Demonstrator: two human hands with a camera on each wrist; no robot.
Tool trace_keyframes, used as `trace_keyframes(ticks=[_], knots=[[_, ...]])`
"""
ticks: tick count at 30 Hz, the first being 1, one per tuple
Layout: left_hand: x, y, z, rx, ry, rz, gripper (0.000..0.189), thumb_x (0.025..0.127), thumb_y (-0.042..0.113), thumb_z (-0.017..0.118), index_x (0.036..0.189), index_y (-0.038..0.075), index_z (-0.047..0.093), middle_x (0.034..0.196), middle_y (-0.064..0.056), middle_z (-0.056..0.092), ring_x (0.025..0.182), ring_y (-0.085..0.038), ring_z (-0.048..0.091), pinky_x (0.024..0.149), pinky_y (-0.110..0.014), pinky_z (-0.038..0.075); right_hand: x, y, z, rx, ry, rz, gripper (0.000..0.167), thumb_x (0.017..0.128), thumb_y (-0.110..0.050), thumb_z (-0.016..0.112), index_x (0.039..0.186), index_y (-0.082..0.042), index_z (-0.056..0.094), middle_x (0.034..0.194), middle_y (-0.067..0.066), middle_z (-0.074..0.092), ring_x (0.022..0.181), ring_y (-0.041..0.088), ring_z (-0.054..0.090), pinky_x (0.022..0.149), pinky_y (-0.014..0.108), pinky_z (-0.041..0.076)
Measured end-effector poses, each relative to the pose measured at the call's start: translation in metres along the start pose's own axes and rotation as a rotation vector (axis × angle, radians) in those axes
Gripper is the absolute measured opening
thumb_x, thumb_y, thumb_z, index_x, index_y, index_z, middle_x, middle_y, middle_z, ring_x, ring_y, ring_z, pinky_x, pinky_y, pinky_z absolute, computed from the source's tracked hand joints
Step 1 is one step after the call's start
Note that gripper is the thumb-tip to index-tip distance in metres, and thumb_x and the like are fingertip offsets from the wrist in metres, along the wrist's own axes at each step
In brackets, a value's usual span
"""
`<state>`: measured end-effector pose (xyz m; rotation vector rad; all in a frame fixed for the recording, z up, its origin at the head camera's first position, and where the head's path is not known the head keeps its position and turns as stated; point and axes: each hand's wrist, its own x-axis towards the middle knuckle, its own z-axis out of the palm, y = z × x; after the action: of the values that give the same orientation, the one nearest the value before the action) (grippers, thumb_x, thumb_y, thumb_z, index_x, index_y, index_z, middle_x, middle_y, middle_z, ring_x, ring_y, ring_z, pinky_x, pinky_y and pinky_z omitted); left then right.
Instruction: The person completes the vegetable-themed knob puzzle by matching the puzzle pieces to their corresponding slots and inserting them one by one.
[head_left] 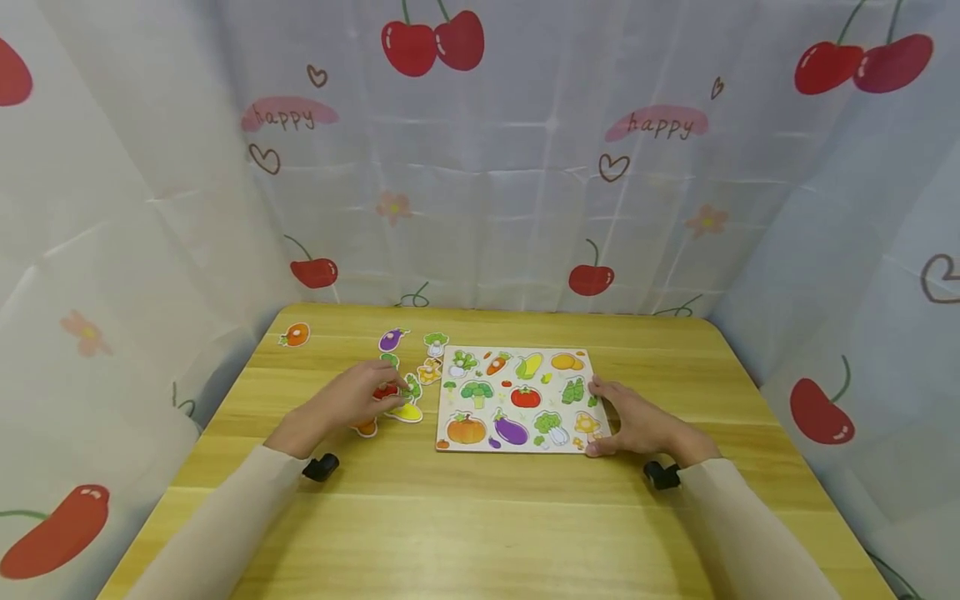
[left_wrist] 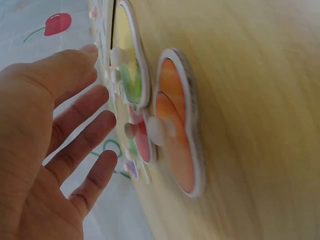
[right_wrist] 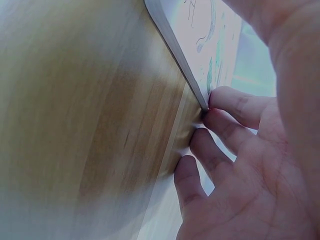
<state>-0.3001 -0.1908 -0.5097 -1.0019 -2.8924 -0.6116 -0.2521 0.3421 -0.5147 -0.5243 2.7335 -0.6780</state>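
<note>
My left hand [head_left: 351, 407] hovers over loose wooden vegetable pieces, fingers loosely spread. In the left wrist view, nothing is between its fingers. Close by lie a corn piece [left_wrist: 132, 82], a red piece [left_wrist: 143, 142] and a two-lobed orange piece [left_wrist: 179, 155], each with a small knob. The puzzle board [head_left: 487, 417], printed with vegetable pictures, lies flat to the right. At its right edge is my right hand [head_left: 637, 423], thumb at the near corner and forefinger farther up that side. In the right wrist view, fingertips [right_wrist: 220, 95] touch the board's edge.
Beyond the left hand lie an eggplant piece [head_left: 390, 340], a leafy green piece [head_left: 436, 342] and a mushroom piece [head_left: 430, 372]. An orange piece [head_left: 297, 335] sits alone at the far left of the wooden table [head_left: 480, 517]. Cherry-print curtains [head_left: 480, 233] enclose the back and sides.
</note>
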Motion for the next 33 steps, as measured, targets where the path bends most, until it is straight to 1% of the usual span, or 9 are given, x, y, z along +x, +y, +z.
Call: trace_keyframes(ticks=[3,5,8,12,18,25,33], knots=[[-0.005,-0.003,-0.001,-0.016,-0.007,-0.006,0.018,0.105,0.025,0.09,0.12,0.014,0.088,0.115,-0.002,0.079,0.103,-0.024,0.072,0.098,-0.047,0.064,0.001,-0.001,-0.002,0.001,0.004,-0.007,0.129,0.088,-0.054,0.102,0.179,0.007,0.033,0.188,0.034,0.028,0.173,0.06,0.031,0.139,0.078,0.029],[-0.008,-0.004,-0.001,-0.016,-0.014,-0.01,0.016,0.105,0.027,0.09,0.119,0.018,0.088,0.116,0.001,0.078,0.104,-0.022,0.071,0.099,-0.045,0.064,0.002,-0.002,-0.003,0.002,0.007,-0.013,0.128,0.088,-0.052,0.103,0.178,0.007,0.034,0.188,0.035,0.029,0.172,0.06,0.032,0.139,0.078,0.031],[-0.01,-0.005,-0.001,-0.014,-0.016,-0.001,0.012,0.106,0.027,0.09,0.116,0.02,0.088,0.113,0.003,0.077,0.102,-0.021,0.068,0.096,-0.042,0.063,0.002,-0.004,-0.004,0.0,0.005,-0.017,0.127,0.088,-0.05,0.103,0.178,0.007,0.035,0.187,0.035,0.031,0.171,0.06,0.034,0.138,0.077,0.032],[-0.012,-0.005,0.0,0.015,0.003,0.027,0.009,0.106,0.025,0.09,0.113,0.019,0.089,0.113,0.003,0.077,0.102,-0.02,0.067,0.094,-0.041,0.062,0.003,-0.004,-0.004,0.003,0.002,-0.01,0.128,0.088,-0.051,0.103,0.178,0.007,0.034,0.187,0.035,0.031,0.171,0.059,0.034,0.138,0.077,0.032],[-0.014,-0.007,0.005,0.046,0.028,0.057,0.007,0.103,0.022,0.092,0.109,0.019,0.089,0.111,0.003,0.079,0.1,-0.017,0.068,0.093,-0.04,0.062,0.004,-0.004,-0.001,0.013,-0.009,-0.013,0.127,0.088,-0.05,0.103,0.178,0.007,0.034,0.188,0.034,0.028,0.172,0.06,0.032,0.139,0.077,0.031],[-0.013,-0.008,0.011,0.066,0.031,0.019,0.008,0.103,0.025,0.092,0.11,0.02,0.089,0.11,0.005,0.078,0.099,-0.014,0.064,0.092,-0.04,0.06,0.003,-0.005,-0.003,0.009,-0.009,-0.006,0.127,0.088,-0.05,0.103,0.178,0.007,0.034,0.188,0.035,0.028,0.172,0.059,0.032,0.138,0.077,0.032],[-0.014,-0.005,0.01,0.062,0.041,0.023,0.008,0.102,0.023,0.093,0.108,0.019,0.089,0.109,0.004,0.079,0.098,-0.014,0.065,0.092,-0.04,0.061,0.002,-0.005,-0.003,0.005,-0.016,0.002,0.128,0.087,-0.05,0.104,0.178,0.007,0.035,0.189,0.034,0.027,0.172,0.059,0.032,0.139,0.077,0.031]])
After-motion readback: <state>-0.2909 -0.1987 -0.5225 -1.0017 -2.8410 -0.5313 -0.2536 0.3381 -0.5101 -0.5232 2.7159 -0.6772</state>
